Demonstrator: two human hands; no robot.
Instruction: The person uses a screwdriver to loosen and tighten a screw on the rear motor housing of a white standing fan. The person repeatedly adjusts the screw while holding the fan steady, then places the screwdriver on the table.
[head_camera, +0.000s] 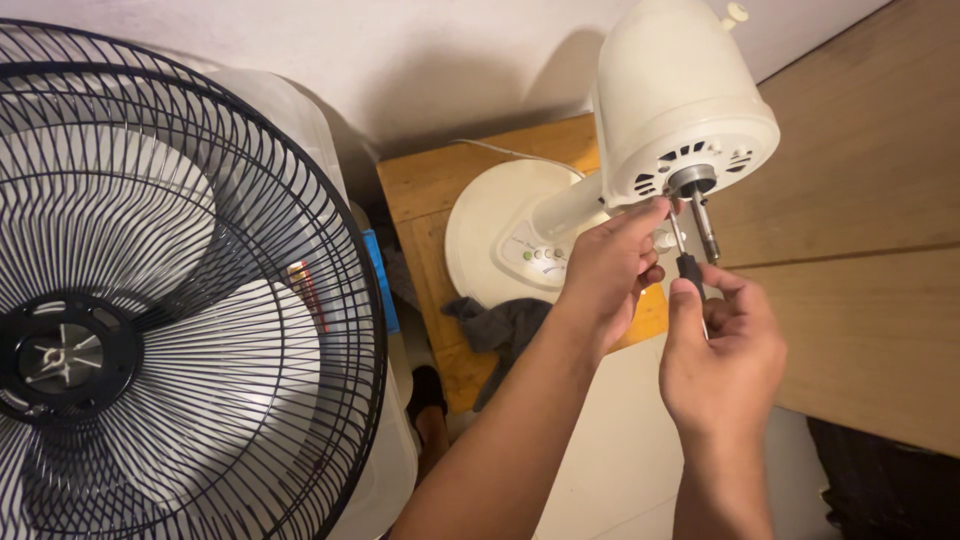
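Motor housing (680, 110) of a cream fan up at top right, bare shaft (705, 222) jutting down. Right hand (722, 350) clamped on a screwdriver (686, 262), tip at the housing face; left hand (610, 268) pinching beside it. Likely slip off the screw — tip skidding into fingers, or a small screw dropping out of sight below.

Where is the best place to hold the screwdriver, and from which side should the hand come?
Probably by the dark handle of the screwdriver, from below. Its thin shaft points up toward the face of the fan motor housing, so only the handle end is free. The right hand wraps it there.
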